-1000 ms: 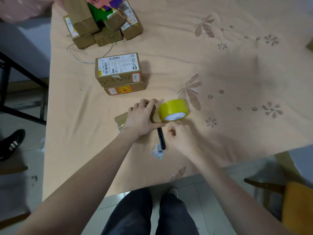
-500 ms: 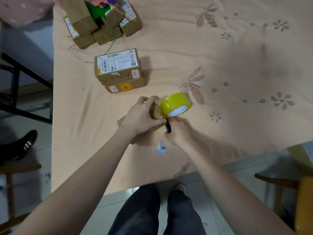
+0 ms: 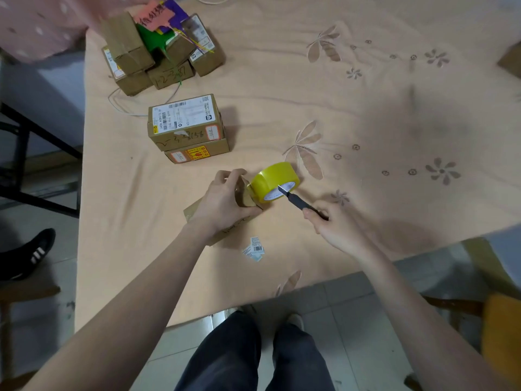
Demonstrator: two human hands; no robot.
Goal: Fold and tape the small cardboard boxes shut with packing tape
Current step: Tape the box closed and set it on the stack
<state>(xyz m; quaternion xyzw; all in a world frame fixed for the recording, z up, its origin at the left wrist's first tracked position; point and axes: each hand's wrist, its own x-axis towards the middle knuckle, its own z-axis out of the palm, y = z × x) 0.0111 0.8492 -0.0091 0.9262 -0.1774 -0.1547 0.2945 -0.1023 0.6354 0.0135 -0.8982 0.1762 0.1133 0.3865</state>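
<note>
— What is each hand holding?
— The left hand (image 3: 222, 201) clamps the small box (image 3: 244, 193) at table centre; the right hand (image 3: 335, 227) grips a knife (image 3: 298, 201), its blade at the tape roll's (image 3: 275, 179) four o'clock.

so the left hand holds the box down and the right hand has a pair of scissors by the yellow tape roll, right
Not scissors. In the head view the right hand holds a utility knife, blade by the yellow tape roll. The left hand does hold the box down.
</note>
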